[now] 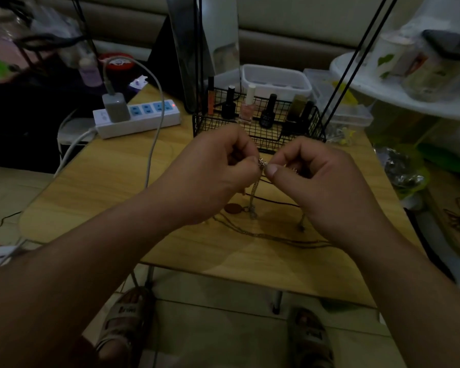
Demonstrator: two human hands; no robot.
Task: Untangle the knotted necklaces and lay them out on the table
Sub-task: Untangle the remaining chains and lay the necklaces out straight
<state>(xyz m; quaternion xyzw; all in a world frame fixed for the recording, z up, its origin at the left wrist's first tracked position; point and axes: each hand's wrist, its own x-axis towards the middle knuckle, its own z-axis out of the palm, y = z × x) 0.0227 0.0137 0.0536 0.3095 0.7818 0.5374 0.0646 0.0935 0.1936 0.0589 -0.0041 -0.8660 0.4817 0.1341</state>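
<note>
head view shows the knot (262,163) of the necklaces held up a little above the table (104,187), between the two hands. from it thin chains (253,193) hang limp down to a round pendant (232,208) lying on the wood, and more strands (266,236) trail flat toward the right wrist. the left hand (213,166) has its fingers curled in and pinches the knot from one side. the right hand (311,171) pinches it from the other with thumb and forefinger, so both grips are nearly closed on metal. the chains look very light, slack and fine-linked, probably slippery and easy to kink or snap if tugged. the best hold seems to be right at the knot with the fingertips, teasing loops apart rather than pulling the loose ends. just behind the hands stands a black wire basket (197,126) of nail polish bottles (246,104), and a white power strip (144,120) lies to the left.
</note>
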